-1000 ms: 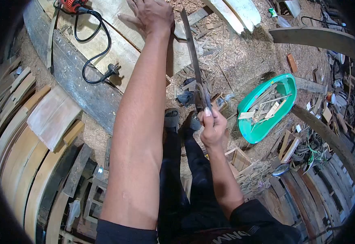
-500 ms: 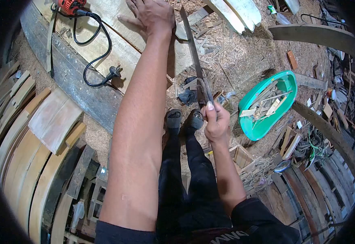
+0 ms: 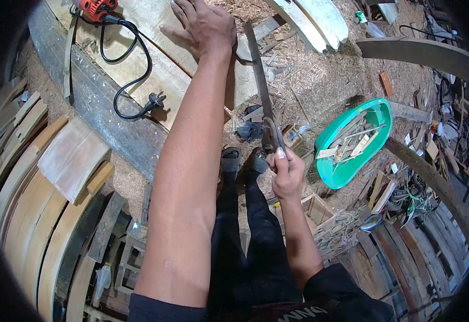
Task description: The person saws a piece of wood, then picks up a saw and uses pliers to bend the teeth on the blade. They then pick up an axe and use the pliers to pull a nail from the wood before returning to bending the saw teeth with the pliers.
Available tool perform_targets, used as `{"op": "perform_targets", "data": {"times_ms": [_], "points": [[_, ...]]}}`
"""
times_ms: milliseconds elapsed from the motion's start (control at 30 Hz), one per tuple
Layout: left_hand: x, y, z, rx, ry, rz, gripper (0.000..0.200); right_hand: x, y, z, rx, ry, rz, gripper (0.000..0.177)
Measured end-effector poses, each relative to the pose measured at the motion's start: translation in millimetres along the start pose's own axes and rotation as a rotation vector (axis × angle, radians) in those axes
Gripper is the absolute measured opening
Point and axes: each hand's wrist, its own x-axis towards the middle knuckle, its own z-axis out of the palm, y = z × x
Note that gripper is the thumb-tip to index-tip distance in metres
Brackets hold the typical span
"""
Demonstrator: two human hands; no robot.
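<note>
Just one camera here, riding on the person's head and looking steeply down past both arms. The left hand [image 3: 205, 27] is reaching up to the top edge, and the right hand [image 3: 287, 174] with its long blade [image 3: 258, 80] is sitting dead centre, fairly close. The fisheye is bending the sawdust floor [image 3: 320, 80] and darkening the corners.
</note>
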Motion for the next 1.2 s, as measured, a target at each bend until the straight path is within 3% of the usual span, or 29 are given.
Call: {"op": "perform_targets", "data": {"times_ms": [133,300,433,600,800,900,1000,1200], "points": [[-1.5,-1.4,5.1,-0.010,0.004,-0.007,0.065,18.2,-9.8,6.3,-0.017,0.003,0.060,0.037],[1.4,-0.6,0.6,0.015,-0.017,0.010,0.065,-12.2,-0.2,0.7,0.085,0.034,0.038,0.035],[-5.7,-3.5,1.6,0.025,-0.022,0.003,0.065,14.6,-10.2,1.9,-0.035,-0.011,0.046,0.040],[0.2,0.0,1.1,0.004,0.038,0.017,0.066,-8.0,-3.3,1.9,0.006,0.013,-0.015,0.038],[0.2,-1.8,4.0,0.037,-0.050,-0.021,0.065,12.4,-6.9,13.6,-0.099,0.028,-0.075,0.036],[1.8,-2.1,6.9,0.053,0.005,0.010,0.064,-16.8,8.8,8.7,0.106,0.056,0.017,0.036],[-0.6,0.1,2.1,-0.003,0.008,0.017,0.064,-15.7,19.1,6.6,-0.109,-0.002,-0.026,0.036],[0.0,-0.5,-1.2,-0.055,0.021,0.034,0.064,-14.6,8.0,5.1,-0.050,0.026,0.003,0.038]]}}
